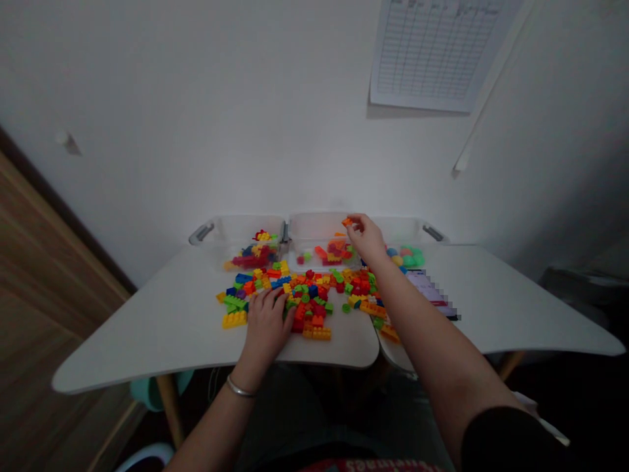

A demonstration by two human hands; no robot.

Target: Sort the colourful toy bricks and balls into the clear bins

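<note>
A heap of coloured plastic bricks (314, 295) is spread over the middle of the white table (162, 321). My left hand (268, 321) rests on the heap's near left side, fingers curled down among the bricks; what they hold, if anything, is hidden. My right hand (366, 237) is raised over the middle clear bin (314, 226) and pinches a small orange brick (347, 221) between its fingertips. That bin holds mostly red and orange bricks (334, 252).
Three clear bins stand in a row against the wall: the left bin (230, 229) has mixed bricks, the right bin (413, 231) holds pastel round pieces (407, 255). A printed sheet (430, 292) lies on the second table at right. A paper chart (435, 49) hangs on the wall.
</note>
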